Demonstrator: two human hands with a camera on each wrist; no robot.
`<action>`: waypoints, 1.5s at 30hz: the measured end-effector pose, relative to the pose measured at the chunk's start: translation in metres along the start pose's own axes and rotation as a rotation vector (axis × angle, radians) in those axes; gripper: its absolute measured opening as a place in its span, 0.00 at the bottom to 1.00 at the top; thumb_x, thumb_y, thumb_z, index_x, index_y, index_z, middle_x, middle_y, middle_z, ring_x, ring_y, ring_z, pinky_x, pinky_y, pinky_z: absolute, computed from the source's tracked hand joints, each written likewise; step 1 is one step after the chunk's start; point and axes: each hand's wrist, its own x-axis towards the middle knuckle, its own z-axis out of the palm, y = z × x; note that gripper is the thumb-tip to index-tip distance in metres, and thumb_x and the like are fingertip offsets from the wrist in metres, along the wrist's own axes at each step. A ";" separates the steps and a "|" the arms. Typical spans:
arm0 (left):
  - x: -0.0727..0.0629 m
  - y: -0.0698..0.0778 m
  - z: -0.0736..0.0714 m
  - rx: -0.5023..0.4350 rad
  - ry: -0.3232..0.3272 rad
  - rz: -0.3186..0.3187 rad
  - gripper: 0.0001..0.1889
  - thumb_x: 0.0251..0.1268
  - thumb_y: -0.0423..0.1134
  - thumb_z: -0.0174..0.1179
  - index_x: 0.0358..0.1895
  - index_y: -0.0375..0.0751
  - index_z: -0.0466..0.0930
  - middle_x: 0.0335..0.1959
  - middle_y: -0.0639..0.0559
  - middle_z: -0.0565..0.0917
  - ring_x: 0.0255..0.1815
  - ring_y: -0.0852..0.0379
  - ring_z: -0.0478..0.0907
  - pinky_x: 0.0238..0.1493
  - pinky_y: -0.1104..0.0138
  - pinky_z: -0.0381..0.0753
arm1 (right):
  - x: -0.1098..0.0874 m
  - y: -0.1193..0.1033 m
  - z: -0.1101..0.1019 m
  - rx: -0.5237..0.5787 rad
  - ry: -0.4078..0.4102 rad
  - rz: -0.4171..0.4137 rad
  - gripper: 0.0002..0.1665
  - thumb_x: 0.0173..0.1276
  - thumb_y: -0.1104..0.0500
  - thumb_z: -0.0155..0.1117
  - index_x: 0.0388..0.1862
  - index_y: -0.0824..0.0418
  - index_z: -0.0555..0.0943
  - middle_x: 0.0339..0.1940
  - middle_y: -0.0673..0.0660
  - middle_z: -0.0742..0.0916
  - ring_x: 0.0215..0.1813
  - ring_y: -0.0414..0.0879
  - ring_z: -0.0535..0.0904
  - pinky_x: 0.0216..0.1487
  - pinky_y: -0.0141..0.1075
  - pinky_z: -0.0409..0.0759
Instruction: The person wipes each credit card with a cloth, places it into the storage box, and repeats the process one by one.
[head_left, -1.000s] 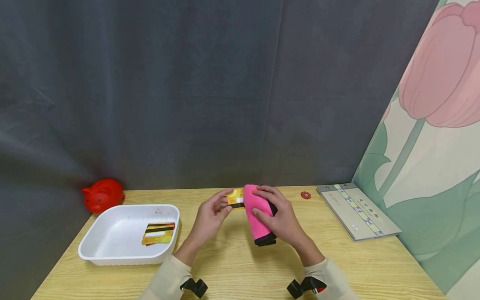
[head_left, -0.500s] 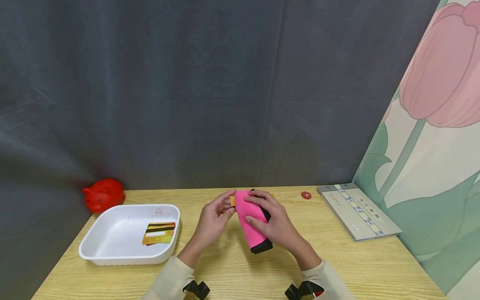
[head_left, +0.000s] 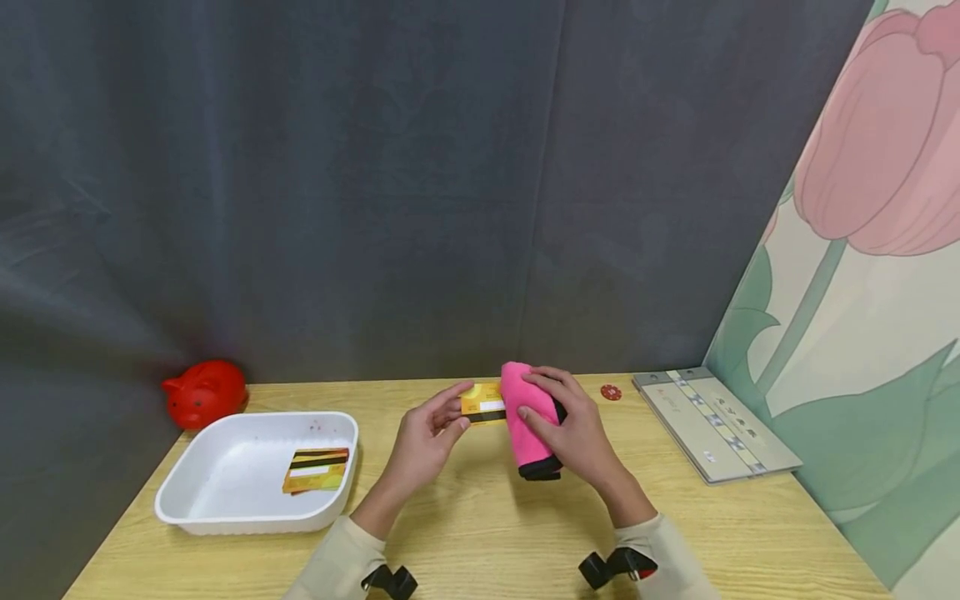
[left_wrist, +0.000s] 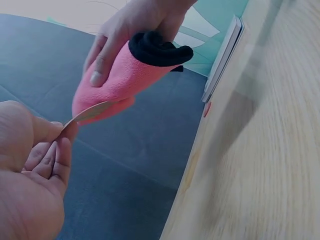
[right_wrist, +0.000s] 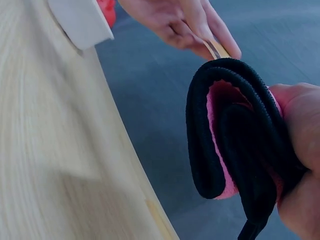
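Observation:
My left hand (head_left: 423, 437) pinches the end of a yellow card (head_left: 483, 404) with a black stripe, thumb on one face. My right hand (head_left: 581, 433) grips a folded pink cloth (head_left: 528, 417) with black edging, above the table. The card's right end is hidden in the cloth, while its left part shows between cloth and fingers. Seen from the left wrist, the card (left_wrist: 90, 111) looks slightly bowed where it meets the pink fabric. The right wrist view shows the layered folds of the cloth's black edge (right_wrist: 200, 145) close up.
A white tray (head_left: 176, 496) at the left of the wooden table (head_left: 480, 533) holds several yellow cards (head_left: 315, 471). Behind it sits a red piggy bank (head_left: 206, 394). A red poker chip (head_left: 611, 392) and a grey folder (head_left: 716, 425) lie at right, before a dark curtain (head_left: 450, 208).
The cloth slid left along the card up to the left fingers, then back to the right, uncovering the card's left part again. The left hand has kept its pinch, nearly in place.

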 end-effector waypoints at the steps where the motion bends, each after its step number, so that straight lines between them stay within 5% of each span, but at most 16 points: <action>1: 0.000 0.001 0.000 0.003 0.008 -0.001 0.26 0.69 0.25 0.63 0.68 0.47 0.80 0.47 0.42 0.89 0.50 0.52 0.83 0.49 0.77 0.82 | 0.001 0.003 -0.002 -0.002 0.009 0.006 0.28 0.64 0.60 0.77 0.64 0.53 0.83 0.66 0.56 0.81 0.67 0.53 0.79 0.57 0.44 0.85; 10: 0.000 0.020 -0.007 -0.018 0.093 -0.012 0.26 0.70 0.25 0.62 0.68 0.48 0.80 0.48 0.42 0.83 0.48 0.56 0.80 0.46 0.77 0.82 | 0.005 0.021 -0.023 -0.033 0.066 0.113 0.29 0.65 0.60 0.76 0.66 0.56 0.82 0.68 0.60 0.79 0.67 0.58 0.77 0.60 0.54 0.82; 14: 0.002 0.025 -0.019 -0.006 0.128 -0.011 0.26 0.71 0.24 0.61 0.69 0.49 0.79 0.48 0.41 0.85 0.48 0.58 0.78 0.45 0.77 0.80 | 0.006 0.022 -0.031 -0.031 0.088 0.138 0.30 0.66 0.59 0.75 0.67 0.54 0.81 0.70 0.58 0.78 0.66 0.57 0.77 0.57 0.49 0.83; 26: -0.005 0.029 -0.078 0.084 0.200 -0.039 0.25 0.75 0.29 0.59 0.71 0.52 0.77 0.54 0.43 0.85 0.51 0.63 0.78 0.48 0.78 0.80 | 0.006 0.022 -0.041 -0.032 0.104 0.154 0.29 0.67 0.58 0.74 0.67 0.55 0.81 0.70 0.59 0.78 0.67 0.58 0.76 0.56 0.49 0.82; 32: -0.019 0.027 -0.111 0.181 0.222 -0.056 0.24 0.76 0.29 0.58 0.71 0.49 0.77 0.53 0.41 0.84 0.49 0.66 0.77 0.48 0.80 0.78 | 0.007 0.022 -0.039 -0.041 0.089 0.150 0.29 0.67 0.58 0.74 0.67 0.54 0.81 0.70 0.59 0.79 0.66 0.57 0.77 0.54 0.41 0.82; 41: -0.045 0.021 -0.153 0.331 0.293 -0.148 0.24 0.79 0.31 0.54 0.73 0.49 0.75 0.56 0.41 0.83 0.47 0.68 0.78 0.48 0.85 0.77 | 0.006 0.023 -0.038 -0.039 0.074 0.152 0.29 0.67 0.58 0.74 0.67 0.55 0.81 0.70 0.59 0.79 0.66 0.58 0.77 0.55 0.44 0.82; 45: -0.054 0.010 -0.173 0.368 0.346 -0.191 0.22 0.79 0.31 0.54 0.72 0.47 0.75 0.52 0.52 0.83 0.41 0.71 0.77 0.44 0.83 0.78 | 0.007 0.023 -0.038 -0.045 0.073 0.153 0.29 0.67 0.58 0.74 0.67 0.55 0.81 0.70 0.59 0.79 0.66 0.58 0.77 0.55 0.44 0.81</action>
